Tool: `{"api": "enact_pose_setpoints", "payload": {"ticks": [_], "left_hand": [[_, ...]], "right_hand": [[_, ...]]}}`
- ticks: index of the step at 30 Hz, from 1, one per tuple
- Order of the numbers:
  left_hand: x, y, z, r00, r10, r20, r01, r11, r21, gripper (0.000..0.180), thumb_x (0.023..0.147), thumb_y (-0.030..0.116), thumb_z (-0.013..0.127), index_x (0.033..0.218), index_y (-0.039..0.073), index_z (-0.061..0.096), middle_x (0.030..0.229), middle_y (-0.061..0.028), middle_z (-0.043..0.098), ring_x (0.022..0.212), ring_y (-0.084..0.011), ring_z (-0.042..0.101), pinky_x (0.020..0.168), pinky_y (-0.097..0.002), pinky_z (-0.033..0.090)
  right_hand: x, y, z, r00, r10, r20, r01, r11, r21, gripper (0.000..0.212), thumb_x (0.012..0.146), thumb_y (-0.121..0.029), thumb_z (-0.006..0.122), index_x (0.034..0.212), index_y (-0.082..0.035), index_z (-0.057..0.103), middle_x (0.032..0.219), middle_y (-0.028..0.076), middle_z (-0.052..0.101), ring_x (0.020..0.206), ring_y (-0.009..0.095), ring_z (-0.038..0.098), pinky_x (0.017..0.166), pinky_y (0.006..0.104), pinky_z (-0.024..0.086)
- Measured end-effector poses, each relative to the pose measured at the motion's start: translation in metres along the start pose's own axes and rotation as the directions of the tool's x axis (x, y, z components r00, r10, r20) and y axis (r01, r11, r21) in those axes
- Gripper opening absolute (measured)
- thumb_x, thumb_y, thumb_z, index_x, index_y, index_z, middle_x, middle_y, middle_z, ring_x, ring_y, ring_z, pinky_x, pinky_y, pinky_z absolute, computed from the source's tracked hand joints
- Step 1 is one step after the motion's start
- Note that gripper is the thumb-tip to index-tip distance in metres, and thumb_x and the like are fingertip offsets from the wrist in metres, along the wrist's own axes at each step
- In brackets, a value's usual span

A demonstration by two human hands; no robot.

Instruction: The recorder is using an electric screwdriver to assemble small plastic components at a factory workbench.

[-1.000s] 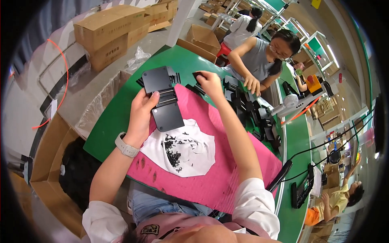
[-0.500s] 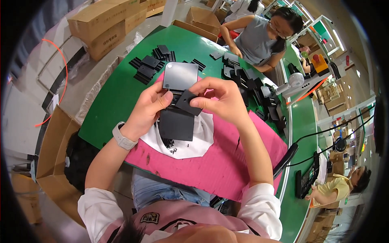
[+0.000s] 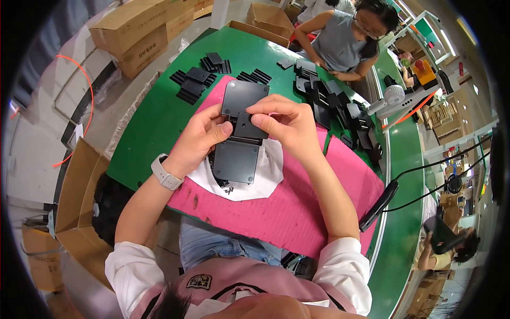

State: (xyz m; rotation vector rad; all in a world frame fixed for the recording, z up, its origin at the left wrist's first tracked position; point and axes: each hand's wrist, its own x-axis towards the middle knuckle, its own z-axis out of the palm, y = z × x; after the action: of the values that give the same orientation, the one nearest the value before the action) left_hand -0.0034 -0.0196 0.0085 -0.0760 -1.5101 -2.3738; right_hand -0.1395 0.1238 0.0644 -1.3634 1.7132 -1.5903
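Over a white sheet [image 3: 270,173], I hold a black plastic assembly of two flat panels, with an upper panel [image 3: 243,95] and a lower panel [image 3: 235,162] joined by a narrow middle section. My left hand [image 3: 199,135] grips that middle from the left, its thumb on top. Between thumb and fingers, my right hand [image 3: 287,122] pinches a small black plate [image 3: 248,126] with a hole, which lies over the right part of the middle section. Small dark screws [image 3: 228,190] lie on the sheet below the lower panel.
The sheet lies on a pink foam mat [image 3: 313,196] on a green table [image 3: 143,127]. Black parts are piled beyond my hands, with a larger heap [image 3: 340,114] at right. A co-worker [image 3: 345,42] sits across; an open cardboard box [image 3: 79,202] stands left.
The small plate has turned from a slant to line up with the middle section. The panels have tilted, and the lower one shows more fully. At right, another person now holds up a dark object.
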Motion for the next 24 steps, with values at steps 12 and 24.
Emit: {"api": "enact_pose_setpoints", "payload": {"ticks": [12,24], "left_hand": [[-0.004,-0.001,-0.002,0.997,-0.076,0.007,0.076,0.997,0.009,0.046,0.089,0.019,0.063,0.125,-0.003,0.045,0.117,-0.0104,0.056,0.104,-0.0142,0.056,0.090,-0.0294,0.046],[-0.007,0.017,0.000,0.944,0.268,0.192,-0.305,0.490,0.816,0.017,0.080,0.005,0.064,0.096,0.001,0.065,0.087,-0.0088,0.061,0.078,-0.0187,0.058,0.066,-0.0287,0.046]], "right_hand": [[-0.012,0.001,0.023,0.949,-0.286,-0.134,0.160,0.800,-0.578,0.047,0.072,-0.015,0.074,0.113,-0.002,0.054,0.093,0.011,0.051,0.081,0.025,0.056,0.071,0.0342,0.048],[-0.112,0.011,-0.073,0.851,0.489,-0.191,-0.459,0.870,0.183,0.051,0.087,-0.024,0.063,0.126,0.005,0.048,0.087,0.004,0.064,0.070,0.007,0.058,0.057,0.0191,0.045]]}}
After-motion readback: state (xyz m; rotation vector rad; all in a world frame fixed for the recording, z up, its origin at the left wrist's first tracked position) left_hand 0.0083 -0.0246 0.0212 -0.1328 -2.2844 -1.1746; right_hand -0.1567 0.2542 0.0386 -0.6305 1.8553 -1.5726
